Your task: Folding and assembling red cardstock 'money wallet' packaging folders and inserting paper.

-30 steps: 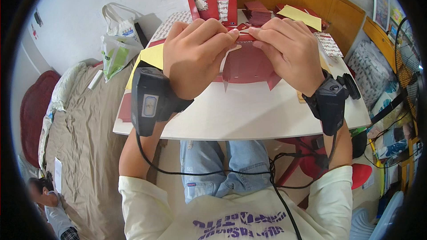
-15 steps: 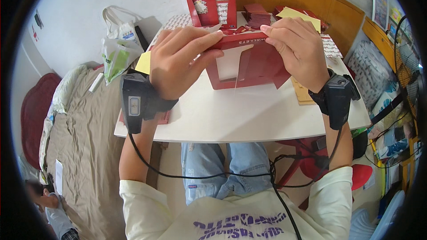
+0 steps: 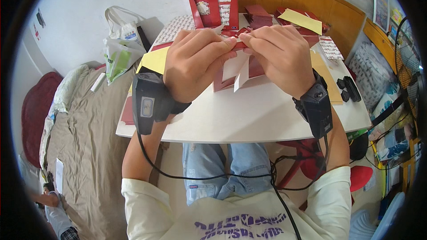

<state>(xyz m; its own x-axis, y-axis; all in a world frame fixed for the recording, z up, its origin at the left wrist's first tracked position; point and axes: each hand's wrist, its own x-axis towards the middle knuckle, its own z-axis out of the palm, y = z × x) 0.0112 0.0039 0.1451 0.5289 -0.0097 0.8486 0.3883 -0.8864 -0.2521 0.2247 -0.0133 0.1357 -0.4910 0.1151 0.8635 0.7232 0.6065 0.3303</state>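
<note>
Left hand (image 3: 198, 64) and right hand (image 3: 283, 61) pinch a red carton (image 3: 255, 70) at 12 o'clock by its half-hidden top edge, seemingly to steady it.

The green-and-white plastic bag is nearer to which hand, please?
Left: the left hand is to the right of the plastic bag; the right hand is farther right, beyond the left hand.

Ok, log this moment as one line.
left hand: gripping red carton by top edge | right hand: gripping same edge | beyond: red display box
</note>
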